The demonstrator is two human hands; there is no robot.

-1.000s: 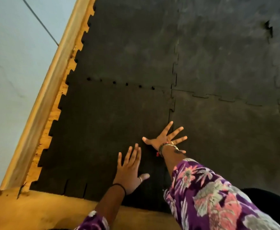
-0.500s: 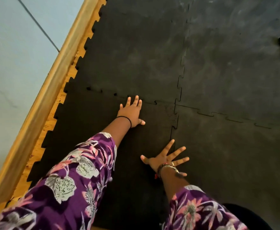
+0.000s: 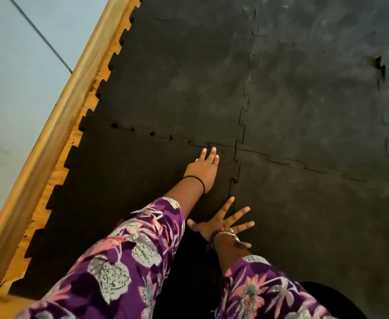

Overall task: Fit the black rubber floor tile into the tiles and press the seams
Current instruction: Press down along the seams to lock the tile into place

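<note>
The black rubber floor tile (image 3: 119, 192) lies at the near left, its toothed edges meshed with the neighbouring tiles. My left hand (image 3: 204, 168) rests flat on its far right corner, fingers together, fingertips touching the far seam (image 3: 179, 138). My right hand (image 3: 222, 223) lies flat with fingers spread across the right seam (image 3: 231, 187), nearer to me. Small gaps show along the left part of the far seam. Neither hand holds anything.
Other black tiles (image 3: 315, 100) cover the floor ahead and to the right. A lifted notch (image 3: 380, 65) shows at the far right. A wooden skirting board (image 3: 57, 125) runs along the pale wall (image 3: 16, 65) on the left, with bare wooden floor (image 3: 41, 212) beside the tile's teeth.
My left hand has moved from the middle of the tile up to the far seam, then right towards the corner. My right hand has stayed flat on the right seam.
</note>
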